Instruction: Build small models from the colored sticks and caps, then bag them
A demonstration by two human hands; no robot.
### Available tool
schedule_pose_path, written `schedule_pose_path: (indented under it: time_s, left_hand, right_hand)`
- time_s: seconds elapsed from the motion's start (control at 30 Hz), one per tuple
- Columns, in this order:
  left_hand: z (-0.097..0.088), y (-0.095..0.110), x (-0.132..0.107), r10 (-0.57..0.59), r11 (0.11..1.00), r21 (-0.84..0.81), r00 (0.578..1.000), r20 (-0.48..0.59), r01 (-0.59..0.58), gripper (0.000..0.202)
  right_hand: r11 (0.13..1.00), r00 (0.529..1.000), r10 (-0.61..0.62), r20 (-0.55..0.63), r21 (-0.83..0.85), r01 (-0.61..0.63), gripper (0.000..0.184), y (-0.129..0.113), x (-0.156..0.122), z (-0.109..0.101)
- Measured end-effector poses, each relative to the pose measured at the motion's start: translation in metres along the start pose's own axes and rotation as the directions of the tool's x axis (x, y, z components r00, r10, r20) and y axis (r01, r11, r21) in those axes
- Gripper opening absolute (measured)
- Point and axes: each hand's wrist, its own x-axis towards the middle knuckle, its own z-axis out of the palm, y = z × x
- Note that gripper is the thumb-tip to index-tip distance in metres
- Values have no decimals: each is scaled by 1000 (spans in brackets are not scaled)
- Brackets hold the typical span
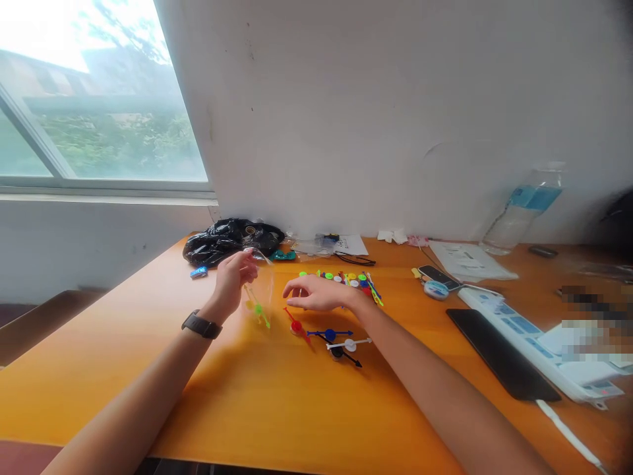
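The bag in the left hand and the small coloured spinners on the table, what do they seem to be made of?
The bag pinched by the left hand looks like thin clear plastic film: the table shows through it. The spinners near the right hand are probably moulded hard plastic: solid bright colours, thin stiff arms.

Place: probably a home study or small office.
Desk: orange wooden desk (277, 396) against a bare white wall (395, 99).
Upper left: window (99, 99).
Right side: power strip (534, 343), papers (469, 260), water bottle (524, 208).
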Motion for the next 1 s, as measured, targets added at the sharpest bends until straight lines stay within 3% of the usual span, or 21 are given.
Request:
schedule_pose_path:
  time_s: [0.17,0.3,0.43,0.53,0.63,0.73,0.8,1.0]
  left_hand:
    - [0,-7,-1,-23,995,101,999,28,20,32]
    - [0,-7,0,-46,994,104,998,52,41,33]
    - [4,-6,-4,-56,993,111,996,72,48,33]
    - [10,-8,-12,-69,992,113,991,118,56,31]
    - [19,-11,-23,-90,991,109,979,181,71,32]
    - [28,-14,-35,-93,993,98,968,234,72,33]
    - [33,-16,-43,-87,994,88,964,251,67,33]
    - [43,-22,-60,-38,999,45,964,264,27,32]
  right_hand:
    - [974,991,42,130,213,-69,10,10,12,28]
    - [925,995,-21,100,380,-19,19,9,10,15]
    - [788,996,-36,-84,611,80,21,2,-1,-16]
    - [698,949,27,-313,686,206,24,-8,-13,-40]
    - [694,865,34,-501,634,341,24,-20,-23,-57]
    - [776,797,-23,-604,492,394,22,-33,-29,-63]
    - [821,791,-90,-605,405,403,18,-41,-32,-62]
    - [935,843,-252,-476,105,339,11,-61,-38,-50]
